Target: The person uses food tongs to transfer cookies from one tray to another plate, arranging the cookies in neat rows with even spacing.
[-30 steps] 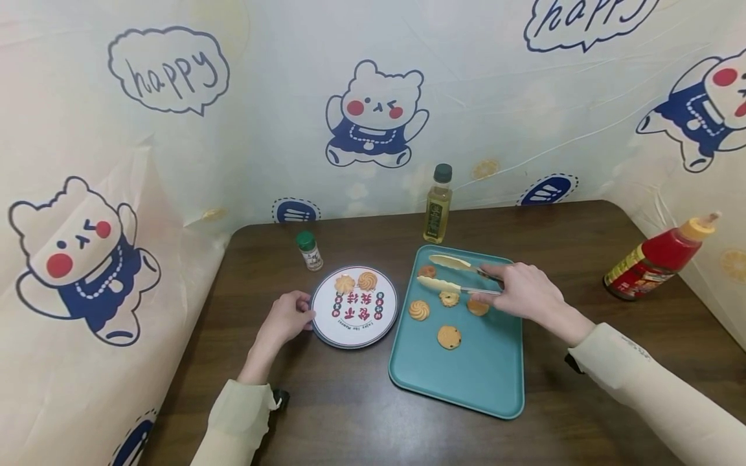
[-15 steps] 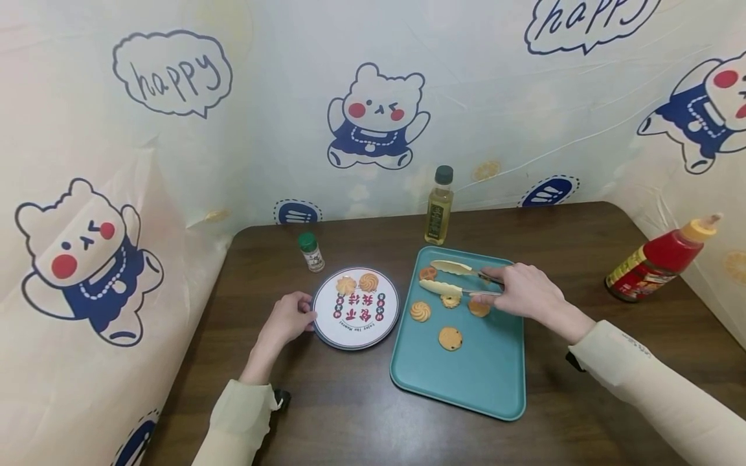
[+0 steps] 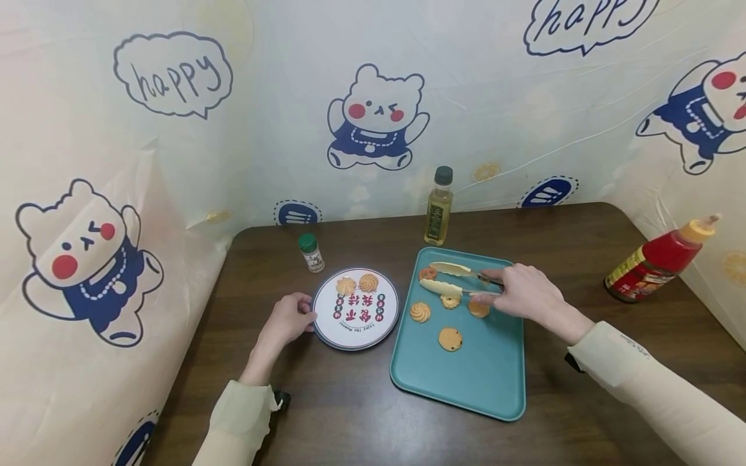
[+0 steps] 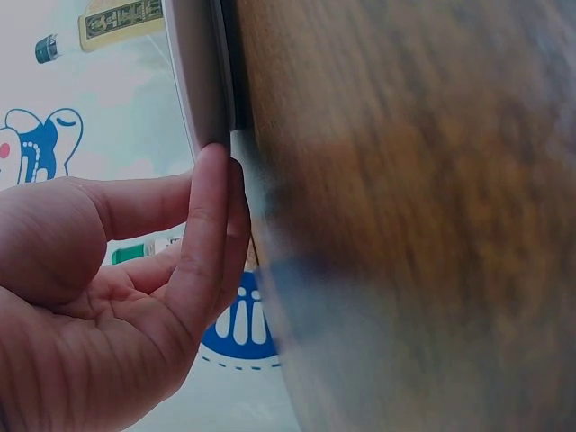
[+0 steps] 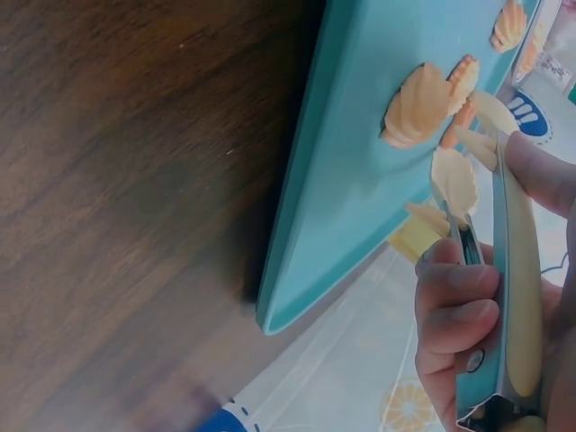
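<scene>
In the head view my left hand (image 3: 285, 318) holds the near-left rim of a round white plate (image 3: 327, 331) with red lettering, thumb and fingertips at its edge. Two cookies (image 3: 368, 283) lie on this plate. My right hand (image 3: 529, 292) grips tongs (image 3: 441, 288) with cream tips over the far part of a teal tray (image 3: 466, 385). The tongs' tips are spread, and a reddish-brown lattice cookie (image 3: 427, 274) shows between and just beyond them. Several other cookies (image 3: 450, 339) lie on the tray. In the right wrist view, my fingers wrap the tongs' handle (image 5: 520, 297).
An oil bottle (image 3: 438, 210) stands behind the tray. A green-capped seasoning jar (image 3: 311, 254) stands behind the plate. At the right stands a red sauce bottle (image 3: 655, 264). Printed fabric (image 3: 280, 129) surrounds the brown table (image 3: 350, 408).
The tongs' tips have dropped slightly toward me and come a little closer together around the lattice cookie. My left hand stays at the plate's rim.
</scene>
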Motion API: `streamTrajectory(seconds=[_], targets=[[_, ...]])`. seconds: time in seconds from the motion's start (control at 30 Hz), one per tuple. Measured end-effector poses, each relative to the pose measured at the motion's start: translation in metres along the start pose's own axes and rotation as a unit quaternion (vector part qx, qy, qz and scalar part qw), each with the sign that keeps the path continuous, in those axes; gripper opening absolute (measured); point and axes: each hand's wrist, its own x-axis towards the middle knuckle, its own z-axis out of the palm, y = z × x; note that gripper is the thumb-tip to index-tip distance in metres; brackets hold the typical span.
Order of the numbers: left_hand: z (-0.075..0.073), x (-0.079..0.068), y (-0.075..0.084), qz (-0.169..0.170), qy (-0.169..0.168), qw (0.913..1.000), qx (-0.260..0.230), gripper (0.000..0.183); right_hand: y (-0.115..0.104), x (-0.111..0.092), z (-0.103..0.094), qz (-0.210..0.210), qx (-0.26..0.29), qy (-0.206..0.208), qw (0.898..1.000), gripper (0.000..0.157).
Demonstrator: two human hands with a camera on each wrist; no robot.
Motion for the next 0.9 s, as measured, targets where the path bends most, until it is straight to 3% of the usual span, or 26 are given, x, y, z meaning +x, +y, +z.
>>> streamTrajectory(seconds=[0.47, 0.9], targets=[[0.0, 0.001, -0.001, 0.005, 0.004, 1.0, -0.004, 0.041, -0.004, 0.0, -0.004, -0.02, -0.002, 0.029, 0.999, 0.066], [0.001, 0.001, -0.001, 0.001, 0.003, 1.0, -0.001, 0.041, -0.036, 0.008, -0.008, -0.049, 0.024, 0.04, 0.998, 0.066]])
